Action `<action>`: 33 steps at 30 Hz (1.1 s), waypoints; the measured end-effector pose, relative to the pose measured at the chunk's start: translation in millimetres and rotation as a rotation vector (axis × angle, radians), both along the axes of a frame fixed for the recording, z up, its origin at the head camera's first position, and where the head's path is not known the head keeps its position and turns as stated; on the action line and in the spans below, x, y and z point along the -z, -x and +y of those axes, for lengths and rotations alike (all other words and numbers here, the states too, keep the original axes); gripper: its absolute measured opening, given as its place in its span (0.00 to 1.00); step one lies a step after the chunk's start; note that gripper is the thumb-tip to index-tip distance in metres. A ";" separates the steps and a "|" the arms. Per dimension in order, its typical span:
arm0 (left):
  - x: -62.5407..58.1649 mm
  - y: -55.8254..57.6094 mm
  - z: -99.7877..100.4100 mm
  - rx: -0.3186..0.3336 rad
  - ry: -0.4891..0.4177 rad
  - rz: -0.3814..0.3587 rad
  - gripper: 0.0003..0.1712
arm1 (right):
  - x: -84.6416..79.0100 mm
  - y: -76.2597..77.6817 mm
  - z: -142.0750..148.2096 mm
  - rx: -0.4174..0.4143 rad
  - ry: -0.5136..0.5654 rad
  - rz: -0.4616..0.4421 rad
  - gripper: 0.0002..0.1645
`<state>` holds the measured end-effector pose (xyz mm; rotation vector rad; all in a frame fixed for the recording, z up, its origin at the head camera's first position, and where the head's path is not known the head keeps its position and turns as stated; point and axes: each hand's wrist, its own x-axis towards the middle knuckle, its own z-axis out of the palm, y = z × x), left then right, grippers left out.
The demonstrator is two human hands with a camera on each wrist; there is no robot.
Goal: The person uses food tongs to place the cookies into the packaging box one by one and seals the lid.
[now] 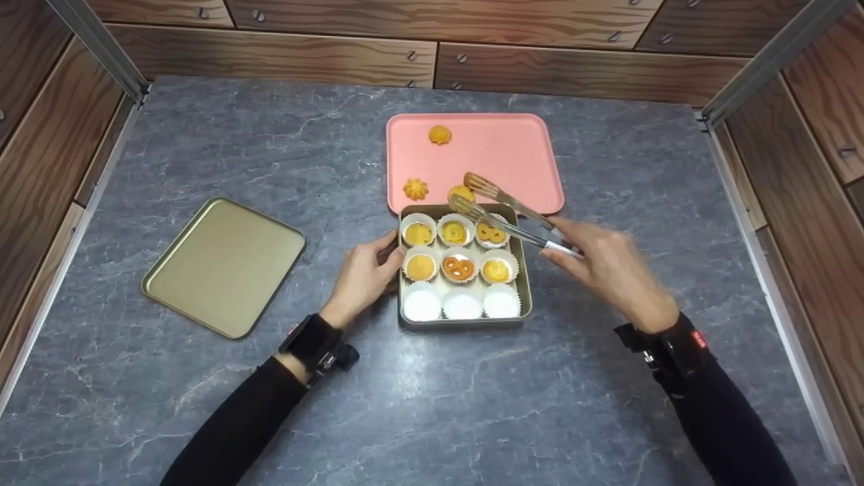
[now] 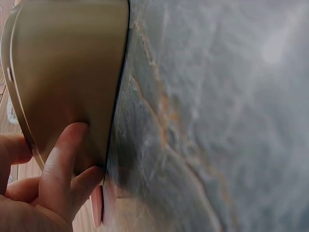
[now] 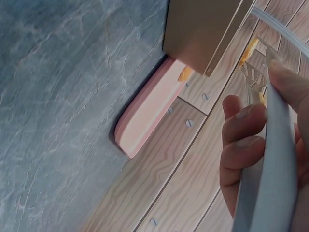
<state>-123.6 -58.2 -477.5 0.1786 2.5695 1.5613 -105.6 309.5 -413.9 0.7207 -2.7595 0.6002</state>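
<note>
My right hand (image 1: 607, 270) grips metal tongs (image 1: 509, 233). A round yellow cookie (image 3: 249, 51) is between the tong tips in the right wrist view. The tips are above the far edge of a gold tin (image 1: 466, 322) in the head view. My left hand (image 1: 362, 277) rests against the tin's left wall, with fingertips (image 2: 75, 133) pressing its outside in the left wrist view. White paper cups line the tin; the far and middle rows hold cookies, including a pretzel-shaped cookie (image 1: 459, 268). The near row shows three bare white cups (image 1: 462, 304).
Behind the tin lies a pink tray (image 1: 499, 145) with a swirled cookie (image 1: 440, 135) and a flower-shaped cookie (image 1: 415, 189). A gold lid (image 1: 226, 266) lies on the left of the marbled table (image 1: 418, 418). Wood-patterned panels (image 1: 337, 54) border the table.
</note>
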 end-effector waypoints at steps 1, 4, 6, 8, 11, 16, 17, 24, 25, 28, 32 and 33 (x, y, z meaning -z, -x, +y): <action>0.2 0.0 -0.1 -0.001 0.001 0.002 0.30 | 0.3 -1.3 -0.9 -0.008 0.002 -0.004 0.34; 0.5 0.0 -0.2 -0.004 0.007 0.006 0.29 | 0.5 -5.7 -3.2 -0.029 0.004 -0.016 0.34; 0.2 -0.4 -0.5 -0.002 0.007 0.002 0.29 | -0.1 -9.2 -4.6 -0.037 0.002 -0.026 0.34; 0.2 -0.6 -0.7 -0.002 0.007 0.008 0.29 | -0.9 -12.0 -5.9 -0.048 -0.003 -0.044 0.34; -0.7 -0.8 -0.7 0.000 0.015 0.024 0.29 | -2.0 -14.9 -7.5 -0.064 -0.023 -0.081 0.33; -1.4 -0.5 -0.4 0.000 0.023 0.038 0.28 | -3.0 -17.4 -8.4 -0.092 -0.053 -0.153 0.34; -1.1 -0.7 -0.5 0.000 0.021 0.033 0.28 | -2.7 -17.9 -8.4 -0.101 -0.055 -0.165 0.34; 0.8 -0.8 -0.5 0.005 -0.004 0.005 0.29 | -1.2 -18.1 -7.5 -0.168 -0.053 -0.191 0.33; 0.8 -0.8 -0.5 0.007 -0.008 0.003 0.29 | -1.2 -18.0 -7.4 -0.177 -0.053 -0.191 0.33; 0.9 -0.5 -0.5 0.010 -0.013 0.003 0.29 | -1.8 -17.9 -7.6 -0.198 -0.064 -0.195 0.32; 0.4 -1.0 -0.6 0.011 -0.008 0.001 0.29 | -1.6 -18.2 -9.6 -0.243 -0.089 -0.195 0.32; 0.5 -1.0 -0.5 0.010 -0.005 0.003 0.29 | -1.4 -18.3 -10.2 -0.255 -0.096 -0.193 0.32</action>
